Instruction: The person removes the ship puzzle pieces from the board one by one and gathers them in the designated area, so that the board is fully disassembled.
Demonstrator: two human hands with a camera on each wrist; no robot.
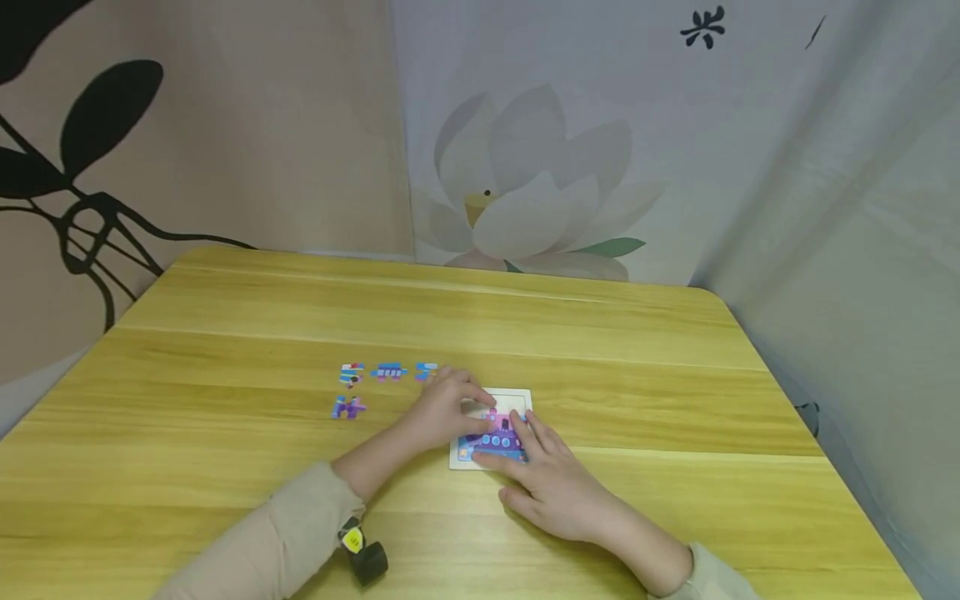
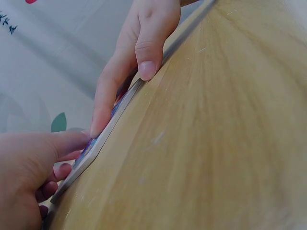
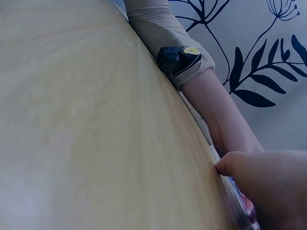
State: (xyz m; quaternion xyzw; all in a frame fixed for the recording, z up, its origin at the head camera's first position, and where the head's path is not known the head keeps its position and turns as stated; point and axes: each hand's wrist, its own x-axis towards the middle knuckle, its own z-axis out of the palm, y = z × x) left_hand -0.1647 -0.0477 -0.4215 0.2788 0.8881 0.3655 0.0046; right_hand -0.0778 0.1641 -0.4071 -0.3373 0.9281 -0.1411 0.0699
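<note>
A small jigsaw puzzle with a purple and blue picture lies in a pale tray on the table. My left hand reaches over its left side, thumb and index finger apart with their tips on the pieces around the pink part. From the right, my right hand rests fairly straight fingers on the picture; its thumb lies by the near edge. Both hands hide parts of the picture. In the left wrist view, the left hand and right hand meet over the thin tray.
Several loose jigsaw pieces lie left of the tray, one partly behind the left hand. A purple piece sits nearer. A black wrist device hangs at the left sleeve. Printed curtains stand behind the wooden table.
</note>
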